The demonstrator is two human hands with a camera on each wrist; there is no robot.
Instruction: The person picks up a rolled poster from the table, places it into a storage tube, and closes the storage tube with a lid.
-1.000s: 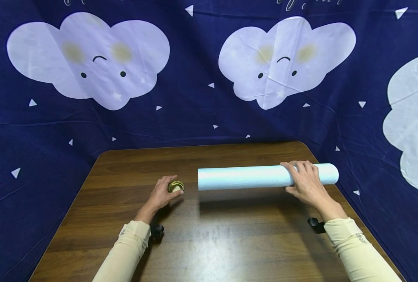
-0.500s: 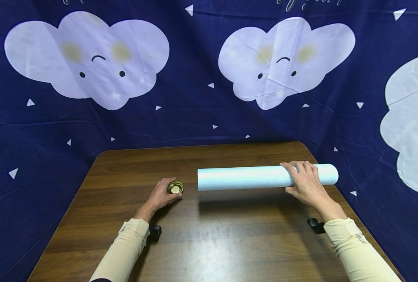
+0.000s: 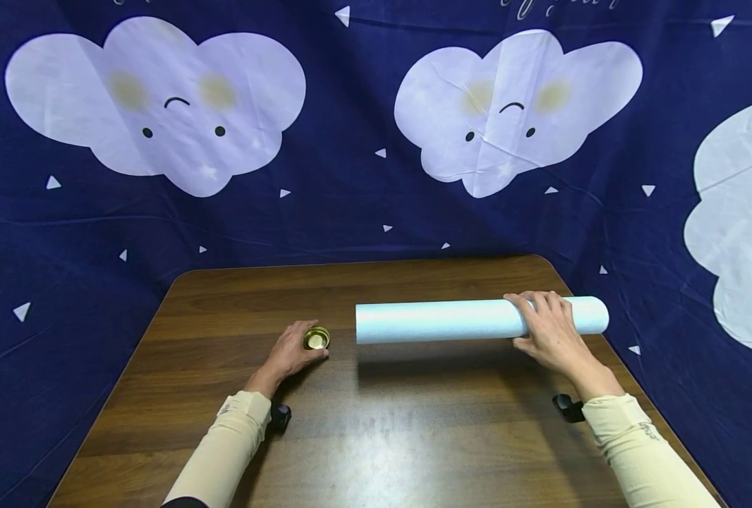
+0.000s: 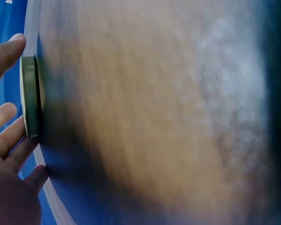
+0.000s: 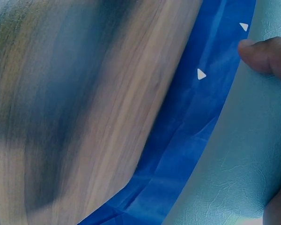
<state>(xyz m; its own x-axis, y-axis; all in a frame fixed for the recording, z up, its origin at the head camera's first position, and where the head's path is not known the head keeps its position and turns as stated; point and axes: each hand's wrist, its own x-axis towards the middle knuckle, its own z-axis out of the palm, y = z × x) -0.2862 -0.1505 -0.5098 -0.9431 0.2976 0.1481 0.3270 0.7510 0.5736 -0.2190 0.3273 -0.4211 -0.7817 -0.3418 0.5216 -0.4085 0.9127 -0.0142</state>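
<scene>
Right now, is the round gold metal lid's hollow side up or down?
Up: the head view looks down into the gold lid, its rim circling a sunken, paler middle.

Left hand [image 3: 289,351] holds gold lid [image 3: 316,340]; right hand [image 3: 550,333] grips pale cylinder [image 3: 439,321].

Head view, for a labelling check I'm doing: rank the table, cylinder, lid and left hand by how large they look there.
Largest to smallest, as they look:
1. Table
2. Cylinder
3. Left hand
4. Lid
No two look alike in size.
</scene>
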